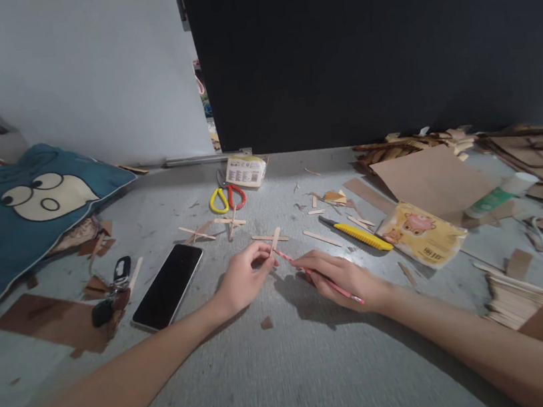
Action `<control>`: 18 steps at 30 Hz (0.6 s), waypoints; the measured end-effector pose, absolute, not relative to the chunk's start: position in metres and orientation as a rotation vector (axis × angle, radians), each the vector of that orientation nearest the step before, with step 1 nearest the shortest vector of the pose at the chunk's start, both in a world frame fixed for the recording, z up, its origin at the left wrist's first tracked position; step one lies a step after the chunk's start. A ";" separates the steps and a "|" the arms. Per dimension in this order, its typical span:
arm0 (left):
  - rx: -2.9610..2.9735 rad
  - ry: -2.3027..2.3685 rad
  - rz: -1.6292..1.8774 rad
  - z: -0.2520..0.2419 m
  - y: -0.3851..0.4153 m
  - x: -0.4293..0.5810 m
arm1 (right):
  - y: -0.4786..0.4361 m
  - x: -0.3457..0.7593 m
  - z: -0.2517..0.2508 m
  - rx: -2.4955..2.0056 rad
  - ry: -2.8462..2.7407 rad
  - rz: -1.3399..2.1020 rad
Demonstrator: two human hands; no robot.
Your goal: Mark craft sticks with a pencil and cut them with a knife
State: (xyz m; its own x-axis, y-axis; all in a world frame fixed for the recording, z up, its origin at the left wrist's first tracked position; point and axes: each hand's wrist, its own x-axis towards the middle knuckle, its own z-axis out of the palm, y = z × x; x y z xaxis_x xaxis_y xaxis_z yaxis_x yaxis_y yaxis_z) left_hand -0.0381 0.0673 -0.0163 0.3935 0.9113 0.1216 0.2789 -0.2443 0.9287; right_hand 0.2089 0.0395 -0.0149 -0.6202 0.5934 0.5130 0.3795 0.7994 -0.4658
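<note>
Between the thumb and fingers of my left hand (246,276) a short wooden craft stick (275,238) is pinched, tilted upward. My right hand (338,276) grips a pink pencil (340,290), whose tip points left and meets the stick or comes very close to it. Just behind, another craft stick (270,238) lies flat on the grey surface. A further loose stick (323,238) rests beyond my right hand. Crossed sticks (230,222) sit farther back on the left. A yellow utility knife (363,236) lies to the right, past my right hand.
A black phone (168,287) and keys (113,296) lie left, near brown cardboard (48,322) and a blue cushion (44,208). Scissors (227,197) and a small box (245,171) are behind. At right are a yellow packet (422,233), a glue bottle (500,195) and stacked sticks (526,309).
</note>
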 end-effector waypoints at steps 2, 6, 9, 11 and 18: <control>1.742 1.046 0.886 -0.016 0.067 -0.038 | 0.040 0.209 -0.014 -0.715 -2.320 0.421; 1.741 1.036 0.890 -0.017 0.067 -0.038 | 0.040 0.210 -0.016 -0.715 -2.304 0.432; 1.740 1.042 0.887 -0.018 0.067 -0.038 | 0.041 0.210 -0.018 -0.699 -2.301 0.429; 1.738 1.046 0.885 -0.018 0.067 -0.038 | 0.041 0.209 -0.018 -0.697 -2.308 0.426; 1.734 1.043 0.872 -0.015 0.067 -0.038 | 0.040 0.209 -0.017 -0.707 -2.304 0.419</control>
